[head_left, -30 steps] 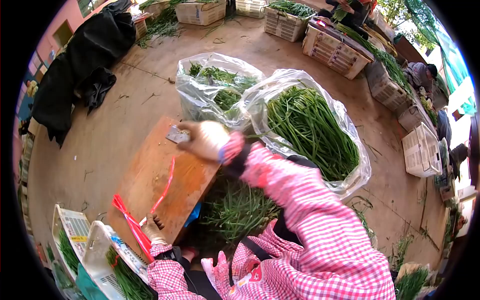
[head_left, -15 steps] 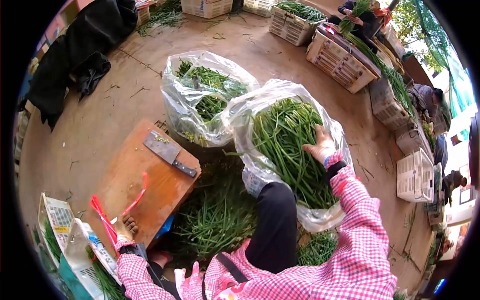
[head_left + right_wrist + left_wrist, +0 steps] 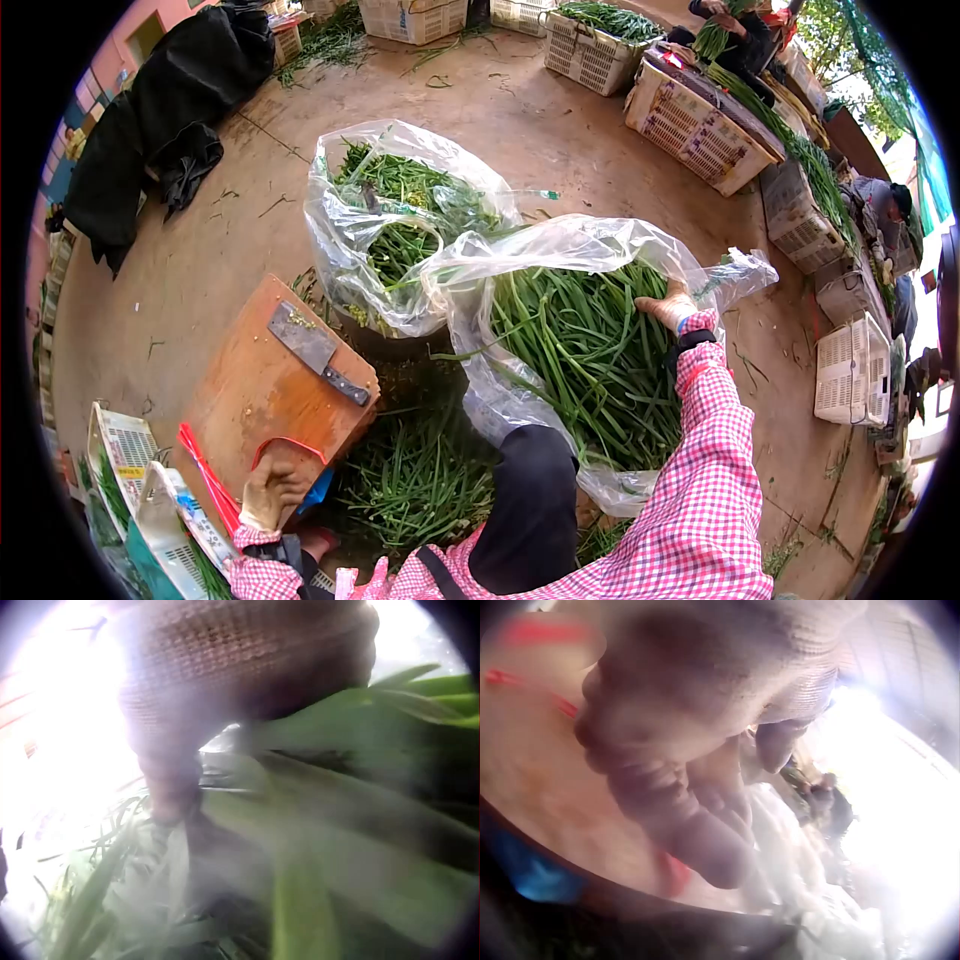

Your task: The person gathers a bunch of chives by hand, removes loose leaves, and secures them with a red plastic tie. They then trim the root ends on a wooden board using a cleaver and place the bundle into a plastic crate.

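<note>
My gloved right hand (image 3: 668,306) reaches into the right side of a pile of long green chives (image 3: 590,350) in a clear plastic bag (image 3: 500,410). Its thumb lies across the leaves and the fingers dig in among them, partly hidden. My gloved left hand (image 3: 272,490) is at the near edge of a wooden board (image 3: 235,380), fingers curled by a thin red strip (image 3: 290,441). In the left wrist view the red strip (image 3: 673,874) shows below the fingertips. A cleaver (image 3: 310,345) lies on the board, its black handle toward the right edge.
A second clear bag (image 3: 325,235) of greens stands behind the board. Loose chives (image 3: 415,480) lie below the board's right edge. White crates (image 3: 170,510) stand at lower left, and more crates (image 3: 695,125) line the back right, where people sit. Red strips (image 3: 205,475) hang at the board's left.
The right hand set down the cleaver, moved right to the chives and pushed in at their right side. The bag's rim flopped outward. The left hand shifted nearer, and the red strip now arcs beside it.
</note>
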Available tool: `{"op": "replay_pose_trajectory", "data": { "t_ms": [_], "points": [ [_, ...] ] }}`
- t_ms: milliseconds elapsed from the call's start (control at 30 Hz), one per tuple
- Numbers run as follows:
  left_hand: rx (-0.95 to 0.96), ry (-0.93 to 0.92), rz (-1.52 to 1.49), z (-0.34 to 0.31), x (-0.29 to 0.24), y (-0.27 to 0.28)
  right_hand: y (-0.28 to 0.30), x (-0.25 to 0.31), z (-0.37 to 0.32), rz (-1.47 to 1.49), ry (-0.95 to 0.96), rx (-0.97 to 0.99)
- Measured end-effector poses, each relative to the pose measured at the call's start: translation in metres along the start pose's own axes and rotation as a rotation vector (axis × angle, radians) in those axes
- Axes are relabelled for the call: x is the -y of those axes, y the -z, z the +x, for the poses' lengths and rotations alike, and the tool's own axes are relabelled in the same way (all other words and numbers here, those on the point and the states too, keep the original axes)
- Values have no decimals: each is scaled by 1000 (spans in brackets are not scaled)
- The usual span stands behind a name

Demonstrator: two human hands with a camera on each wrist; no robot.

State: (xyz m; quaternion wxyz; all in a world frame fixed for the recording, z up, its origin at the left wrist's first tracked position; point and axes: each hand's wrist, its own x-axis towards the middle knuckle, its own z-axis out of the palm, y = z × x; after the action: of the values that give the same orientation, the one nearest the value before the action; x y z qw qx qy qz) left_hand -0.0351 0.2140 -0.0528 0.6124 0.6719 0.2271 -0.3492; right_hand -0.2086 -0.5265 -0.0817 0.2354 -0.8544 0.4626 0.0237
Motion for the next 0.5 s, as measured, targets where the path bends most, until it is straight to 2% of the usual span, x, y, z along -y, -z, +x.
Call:
{"op": "replay_pose_trajectory", "data": {
  "t_ms": [33,133,167,200,267,333,400,500],
  "points": [
    [141,-55,-11,3,-10,-26,-11,-11,9,-31,53,-23],
    [579,-265,-8,10,-43,-123,-17,-3,4,-109,41,-11],
    [690,-215,-59,14,-54,-156,-17,2,3,-78,22,17],
    [716,-121,-88,22,-60,-186,-15,7,3,-47,1,44],
    [830,-78,-154,28,-67,-247,-3,24,-9,-70,0,67],
    [969,-19,-225,42,-64,-295,-9,31,-26,-91,75,-79],
    [994,95,-284,54,-52,-339,-19,33,-45,-156,190,-236],
    [955,136,-137,49,-34,-385,-31,44,-81,-252,246,-293]
  ]
}}
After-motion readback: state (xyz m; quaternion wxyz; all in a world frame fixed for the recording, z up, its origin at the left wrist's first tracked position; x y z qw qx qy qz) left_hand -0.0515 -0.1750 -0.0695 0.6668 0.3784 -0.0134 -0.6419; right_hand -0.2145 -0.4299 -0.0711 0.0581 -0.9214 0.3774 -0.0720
